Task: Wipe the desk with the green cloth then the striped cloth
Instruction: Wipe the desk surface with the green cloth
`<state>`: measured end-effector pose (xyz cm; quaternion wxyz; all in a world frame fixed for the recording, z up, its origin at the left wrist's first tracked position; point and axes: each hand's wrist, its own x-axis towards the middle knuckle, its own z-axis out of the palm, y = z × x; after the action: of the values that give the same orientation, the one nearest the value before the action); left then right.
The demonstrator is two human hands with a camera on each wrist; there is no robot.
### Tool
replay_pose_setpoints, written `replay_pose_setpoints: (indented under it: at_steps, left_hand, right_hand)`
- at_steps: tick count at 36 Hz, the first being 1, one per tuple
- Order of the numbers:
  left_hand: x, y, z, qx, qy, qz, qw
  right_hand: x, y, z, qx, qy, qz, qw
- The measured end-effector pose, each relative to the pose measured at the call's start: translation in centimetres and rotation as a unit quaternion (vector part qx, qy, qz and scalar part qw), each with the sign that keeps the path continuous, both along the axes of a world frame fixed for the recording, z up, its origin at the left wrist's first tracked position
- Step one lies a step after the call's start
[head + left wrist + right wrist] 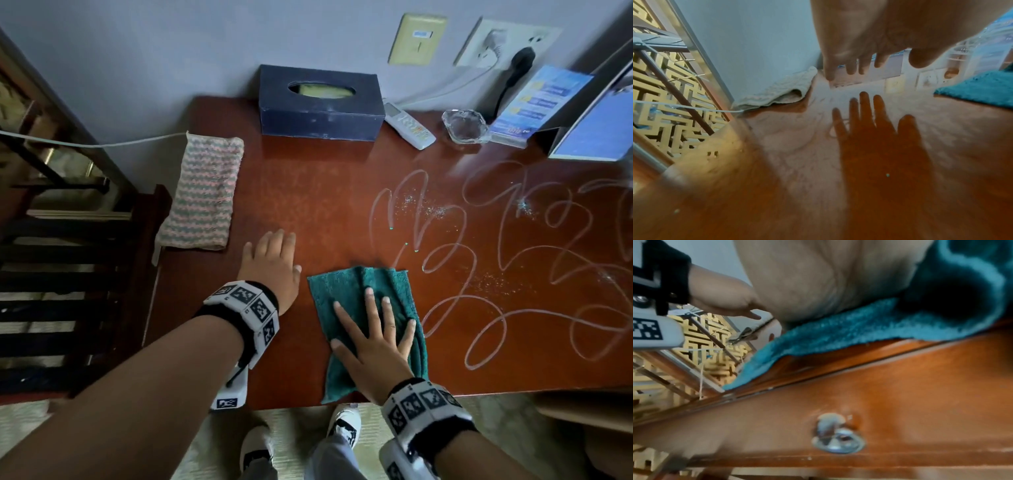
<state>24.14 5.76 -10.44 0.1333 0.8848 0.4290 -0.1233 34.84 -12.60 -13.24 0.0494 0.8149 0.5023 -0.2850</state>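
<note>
The green cloth [346, 291] lies folded on the brown desk [308, 192] near its front edge, one corner hanging over. My right hand [373, 329] presses flat on it with fingers spread; the right wrist view shows the palm [828, 275] on the green cloth [859, 331]. My left hand [274, 263] is flat with straight fingers just left of the cloth, over bare desk; the left wrist view shows it [859, 48] slightly above its reflection. The striped pink-and-grey cloth [202, 192] lies folded at the desk's left edge. White scribbles and specks [513, 257] cover the desk's right half.
A dark tissue box [318, 102] stands at the back by the wall, with a white remote [407, 125], a glass ashtray [464, 125] and blue leaflets [541, 102] to its right. A dark wooden rack [68, 274] stands left of the desk. A drawer knob [836, 436] is below the front edge.
</note>
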Motion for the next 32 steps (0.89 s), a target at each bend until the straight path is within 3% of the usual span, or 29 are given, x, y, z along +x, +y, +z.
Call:
replay_pose_setpoints:
  at_steps: [9, 20, 32]
  left_hand:
    - [2.7, 1.3, -1.2, -0.048, 0.083, -0.021, 0.995]
    - [3.3, 0.9, -2.3, -0.055, 0.112, -0.013, 0.992]
    - [3.5, 0.9, -2.5, -0.074, 0.111, -0.003, 0.991]
  right_hand:
    - [4.1, 0.7, 0.9, -0.009, 0.045, 0.089, 0.995]
    - [6.7, 3.1, 1.0, -0.038, 0.014, 0.150, 0.988]
    - [10.6, 10.2, 0.3, -0.013, -0.014, 0.130, 0.991]
